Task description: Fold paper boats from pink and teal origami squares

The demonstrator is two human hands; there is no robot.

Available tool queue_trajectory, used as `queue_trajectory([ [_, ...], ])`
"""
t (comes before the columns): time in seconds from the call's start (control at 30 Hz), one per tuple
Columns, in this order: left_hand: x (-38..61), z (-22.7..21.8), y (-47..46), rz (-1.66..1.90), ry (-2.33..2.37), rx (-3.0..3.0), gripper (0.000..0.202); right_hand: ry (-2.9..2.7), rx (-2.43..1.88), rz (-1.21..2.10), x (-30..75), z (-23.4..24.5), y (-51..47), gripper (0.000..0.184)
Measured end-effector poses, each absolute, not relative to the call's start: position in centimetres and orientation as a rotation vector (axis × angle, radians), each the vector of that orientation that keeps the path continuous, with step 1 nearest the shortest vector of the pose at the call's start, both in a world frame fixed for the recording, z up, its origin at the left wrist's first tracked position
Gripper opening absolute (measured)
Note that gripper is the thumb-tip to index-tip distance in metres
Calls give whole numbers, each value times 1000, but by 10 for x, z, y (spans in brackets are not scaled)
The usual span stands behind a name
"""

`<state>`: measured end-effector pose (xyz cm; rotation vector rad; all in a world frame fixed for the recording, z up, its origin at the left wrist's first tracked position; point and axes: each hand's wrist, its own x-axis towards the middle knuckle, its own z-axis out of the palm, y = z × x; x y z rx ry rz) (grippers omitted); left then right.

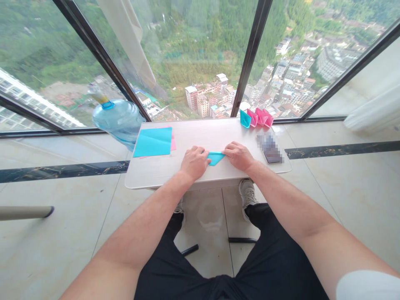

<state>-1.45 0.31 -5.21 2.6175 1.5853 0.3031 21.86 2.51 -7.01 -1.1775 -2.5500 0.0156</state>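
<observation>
A small piece of folded blue paper (pixel 215 158) lies on the white table near its front edge, its long straight side toward the window. My left hand (pixel 196 162) presses on its left end with curled fingers. At the other end, my right hand (pixel 238 155) grips the corner with the fingertips close together. Part of the paper is hidden under the fingers. To the left on the table rests a flat sheet of blue paper (pixel 153 141), with pink paper (pixel 173 141) showing from beneath it.
Several folded pink paper pieces (pixel 261 118) and a folded blue one (pixel 245 119) stand at the table's (pixel 200 131) back right corner. A phone (pixel 272 152), partly blurred, lies on the right. Beyond the left edge is a large water bottle (pixel 120 118). Windows rise behind.
</observation>
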Motion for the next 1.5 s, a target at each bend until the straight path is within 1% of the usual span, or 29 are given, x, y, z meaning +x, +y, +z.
queue_trajectory([
  [0.4, -10, -51, 0, 233, 1565, 2679, 24, -2535, -1217, 9, 217, -74, 25, 29],
  [0.6, -8, -51, -4, 199, 1586, 2685, 36, -2541, -1326, -53, 214, -73, 18, 28],
  [0.73, -8, -50, -5, 175, 1585, 2695, 44, -2433, -1431, -67, 215, -74, 15, 26],
  [0.83, -8, -50, -5, 149, 1573, 2705, 49, -2407, -1428, -117, 215, -75, 16, 24],
  [1.0, -8, -50, -4, 136, 1574, 2685, 47, -2518, -1418, -220, 213, -71, 18, 25],
  [1.33, -8, -49, -2, 118, 1578, 2677, 46, -2543, -1444, -276, 210, -67, 18, 25],
  [1.5, -9, -46, 0, 62, 1556, 2699, 47, -2564, -1338, -303, 204, -67, 25, 28],
])
